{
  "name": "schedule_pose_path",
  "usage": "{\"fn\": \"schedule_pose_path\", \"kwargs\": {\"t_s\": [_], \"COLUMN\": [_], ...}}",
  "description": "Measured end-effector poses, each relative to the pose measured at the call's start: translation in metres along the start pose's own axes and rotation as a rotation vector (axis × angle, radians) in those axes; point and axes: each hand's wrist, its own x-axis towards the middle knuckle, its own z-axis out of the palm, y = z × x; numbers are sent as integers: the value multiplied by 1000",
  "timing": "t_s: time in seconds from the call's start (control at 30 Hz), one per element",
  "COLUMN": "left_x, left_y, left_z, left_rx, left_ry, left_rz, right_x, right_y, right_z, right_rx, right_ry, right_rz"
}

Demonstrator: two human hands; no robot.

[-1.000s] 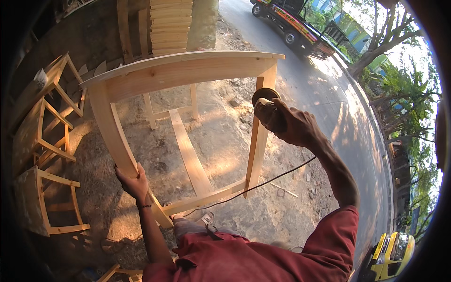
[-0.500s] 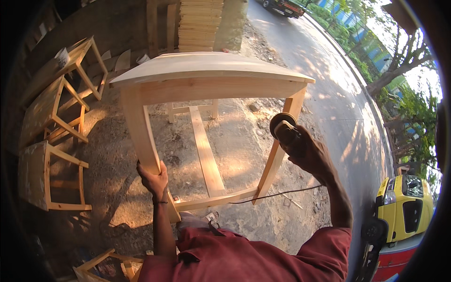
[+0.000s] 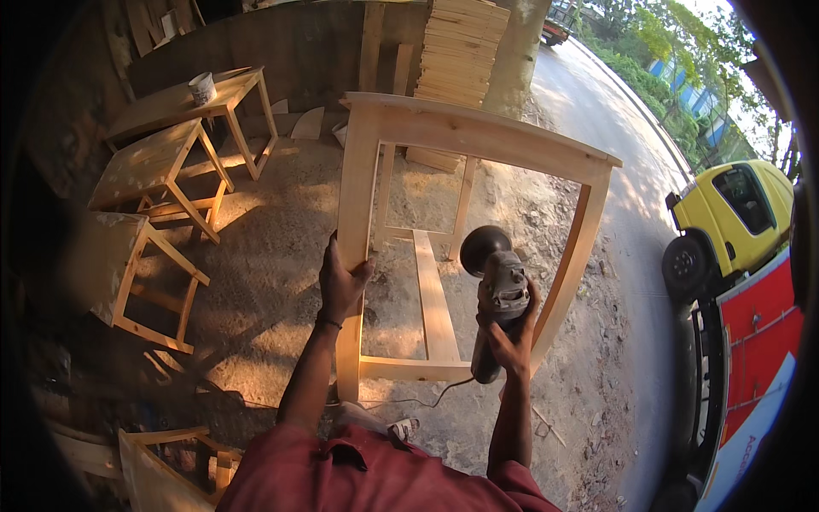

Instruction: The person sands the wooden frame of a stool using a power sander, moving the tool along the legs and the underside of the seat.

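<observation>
Angle grinder (image 3: 509,290) has shifted left, off the right leg to between the table legs; right hand (image 3: 514,341) wraps its body, fingers closed. Left hand (image 3: 343,283) clasps the left leg of the unpainted table (image 3: 482,128), upright just ahead on dusty, debris-strewn ground (image 3: 277,299). Wooden frame (image 3: 158,469), lower left, cut off by shadow. Farther: pale pot (image 3: 203,90) on worn table (image 3: 158,107), contents indistinct; stacked planks (image 3: 461,55) behind.
</observation>
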Motion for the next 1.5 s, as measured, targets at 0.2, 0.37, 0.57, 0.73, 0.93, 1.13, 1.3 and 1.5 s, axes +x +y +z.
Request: {"fn": "schedule_pose_path", "kwargs": {"t_s": [0.2,0.37,0.57,0.73,0.93,1.13,1.3,1.5], "left_x": [19,29,40,45,45,53,60,61], "left_y": [-16,-8,-2,-4,-19,-9,-8,-10], "left_z": [10,9,10,18,17,20,27,34], "left_rx": [-95,-44,-45,-35,-85,10,70,134], "left_ry": [-12,29,31,45,-7,-16,24,36], "left_rz": [26,68,59,72,-4,-72,-120,-85], "right_x": [105,162,187,192,190,197,222,234], "right_y": [-11,-3,-1,-1,-9,-11,8,17], "right_z": [115,166,191,193,166,71,12,-53], "right_rx": [-249,-377,-431,-431,-319,-142,-257,-190], "right_ry": [145,166,137,152,220,351,493,571], "right_rz": [-207,-375,-377,-356,-296,-128,-263,-306]}}
